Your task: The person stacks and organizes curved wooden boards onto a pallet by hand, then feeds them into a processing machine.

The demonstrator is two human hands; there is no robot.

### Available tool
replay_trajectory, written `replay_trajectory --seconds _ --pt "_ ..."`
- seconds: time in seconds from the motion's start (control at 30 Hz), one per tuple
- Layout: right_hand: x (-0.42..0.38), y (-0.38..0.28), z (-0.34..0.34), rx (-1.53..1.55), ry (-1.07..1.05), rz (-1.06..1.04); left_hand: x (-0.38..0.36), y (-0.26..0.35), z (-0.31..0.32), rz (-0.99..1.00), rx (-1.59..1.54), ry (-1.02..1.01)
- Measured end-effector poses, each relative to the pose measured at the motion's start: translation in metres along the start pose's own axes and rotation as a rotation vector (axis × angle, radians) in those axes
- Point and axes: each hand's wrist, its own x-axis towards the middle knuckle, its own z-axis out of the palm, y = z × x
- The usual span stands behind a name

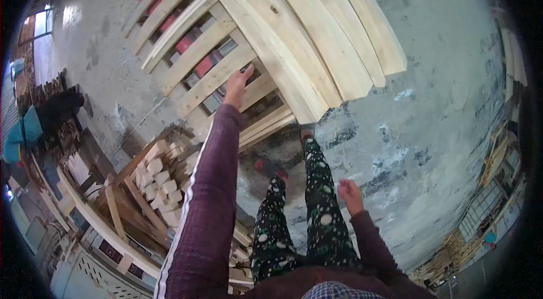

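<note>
1. concrete workshop floor [441, 90], grey and stained, is spreading under everything; a crate of small wood blocks [161, 177] is sitting at the left.
2. left hand [237, 85] is reaching forward, fingers stretched out flat and gripping nothing, fingertips touching a slat of the wooden pallet [203, 64].
3. pallet is lying straight ahead of that hand, slats running up to the right, pale raw wood with gaps showing red beneath.
4. long planks [317, 33] are lying stacked across the pallet, just right of the left hand.
5. right hand [349, 194] is hanging well apart, loosely curled, empty.
</note>
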Motion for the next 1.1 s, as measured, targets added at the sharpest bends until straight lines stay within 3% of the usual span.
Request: replay_trajectory --seconds 0.03,0.07,0.13,0.2,0.23,0.27,0.37,0.47,0.57,0.6,0.67,0.7,0.77,0.8,0.87,0.93,0.97,1.07,1.1 --pt "0.002 0.016 -0.008 -0.055 0.038 -0.037 0.028 0.002 0.022 -0.017 0.009 0.001" --pt "0.004 0.047 -0.021 0.131 -0.003 0.101 0.053 0.003 0.042 0.075 -0.005 0.022" --pt "-0.002 0.054 -0.04 0.181 0.059 0.219 0.107 -0.001 0.077 0.158 -0.011 0.036" --pt "-0.011 0.061 -0.052 0.266 0.07 0.343 0.157 -0.022 0.104 0.258 -0.11 0.182" --pt "-0.006 0.064 -0.062 0.275 0.091 0.401 0.121 0.008 0.113 0.198 0.094 0.418" --pt "-0.003 0.066 -0.069 0.284 0.113 0.46 0.117 0.018 0.113 0.197 0.088 0.429" --pt "0.005 0.067 -0.07 0.262 0.082 0.438 0.11 0.019 0.101 0.253 0.102 0.36" --pt "-0.021 0.047 -0.046 0.233 0.037 0.401 0.082 -0.01 0.085 0.292 -0.374 0.111" --pt "-0.026 0.005 -0.026 0.26 -0.106 0.344 -0.016 -0.003 0.061 0.205 -0.552 0.044" --pt "-0.034 -0.014 -0.024 0.032 -0.269 0.236 -0.047 -0.006 0.054 0.271 -0.638 0.044" --pt "-0.052 -0.027 -0.02 -0.699 -0.398 -0.34 -0.124 -0.003 0.036 0.343 -0.801 0.072" --pt "-0.057 -0.041 -0.012 -0.735 -0.435 -0.396 -0.166 0.001 0.024 0.337 -0.804 0.142" --pt "-0.079 -0.067 0.013 -0.172 -0.528 -0.128 -0.251 0.011 -0.01 0.45 -0.925 0.169" --pt "-0.092 -0.089 0.029 -0.219 -0.579 -0.165 -0.291 0.009 -0.027 0.483 -0.964 0.231" --pt "-0.116 -0.149 0.082 0.577 -0.749 -0.004 -0.366 -0.004 -0.062 0.686 -1.047 0.278" --pt "-0.143 -0.186 0.135 0.841 -0.994 -0.167 -0.443 -0.03 -0.101 0.763 -1.133 0.303" --pt "-0.16 -0.201 0.159 0.795 -1.045 -0.172 -0.476 -0.049 -0.122 0.811 -1.182 0.282" --pt "-0.226 -0.236 0.23 0.957 -0.981 -0.28 -0.558 -0.132 -0.195 0.731 -1.03 0.383" --pt "-0.257 -0.243 0.257 0.969 -1.007 -0.253 -0.588 -0.169 -0.214 0.742 -1.309 0.478"
